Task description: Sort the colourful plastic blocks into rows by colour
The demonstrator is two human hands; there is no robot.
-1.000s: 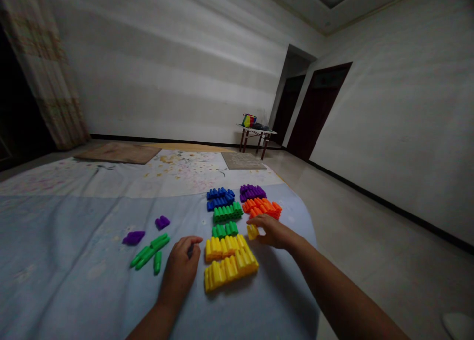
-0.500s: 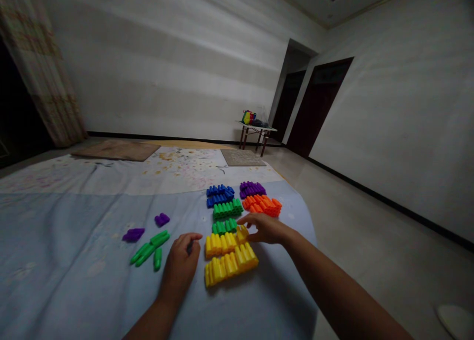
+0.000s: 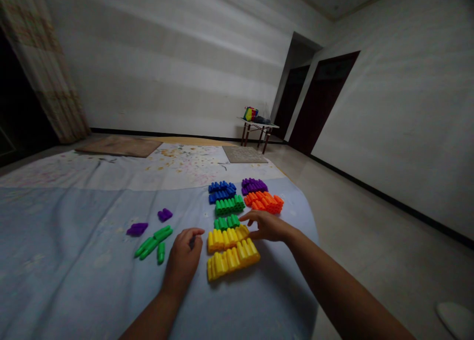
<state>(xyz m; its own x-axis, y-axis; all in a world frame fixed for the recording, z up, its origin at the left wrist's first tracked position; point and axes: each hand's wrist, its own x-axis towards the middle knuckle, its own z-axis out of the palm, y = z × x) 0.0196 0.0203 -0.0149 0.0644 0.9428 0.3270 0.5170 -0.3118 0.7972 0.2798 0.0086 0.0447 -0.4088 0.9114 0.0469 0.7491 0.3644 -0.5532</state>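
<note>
Nearby, on a pale blue cloth with a floral far band (image 3: 92, 285), lies a front row of yellow, ridged, plastic-looking tubes (image 3: 233, 259). Just behind it runs a back row of matching yellow tubes (image 3: 225, 238). The bare right hand (image 3: 269, 226) has thumb and forefinger at that back row's right end, around its last piece; whether they pinch it or merely rest there, I cannot tell. The bare left hand (image 3: 185, 255) is loosely curled left of both rows, apart from them; the dark patch inside its curl may be shadow or something held.

The step looks like squaring up that end piece. Low fingertips and a gentle sideways push would suit it, with the left hand bracing the opposite end against buckling.

Counted outward: two yellow rows; one lone green tube (image 3: 161, 253); one slanting green tube cluster (image 3: 148, 249), its pieces hard to separate; two loose purple clumps (image 3: 137, 229); one short green row (image 3: 227, 223); one bigger green stack (image 3: 229, 205); one bright orange stack (image 3: 264, 201); one two-tier blue stack (image 3: 222, 192); one dark purple stack (image 3: 254, 186). Farther off: one flat grey-beige board (image 3: 245, 154), one flat brown board (image 3: 118, 146), one small white-topped table (image 3: 273, 126) bearing one multicoloured bag (image 3: 251, 113), and two dark doors (image 3: 328, 103).
</note>
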